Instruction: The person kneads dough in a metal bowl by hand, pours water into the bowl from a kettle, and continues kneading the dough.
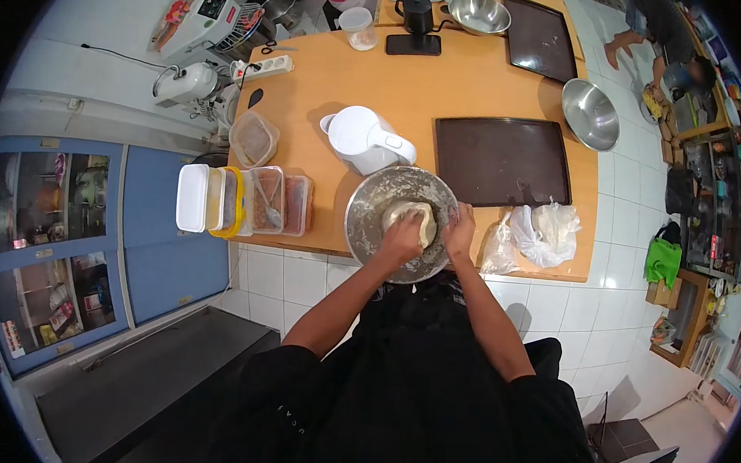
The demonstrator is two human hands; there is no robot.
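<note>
A metal mixing bowl sits at the front edge of the wooden table, its inner wall smeared with dough and flour. In it lies a pale lump of dough. My left hand reaches into the bowl with its fingers curled on the dough, partly hiding it. On the right side, my right hand grips the bowl's rim. Just behind the bowl stands a white electric kettle, close to the rim.
A dark baking tray lies right of the bowl, with plastic bags in front. Plastic containers stand at left. Farther back are a steel bowl, a black gooseneck kettle and a power strip. Another person is at far right.
</note>
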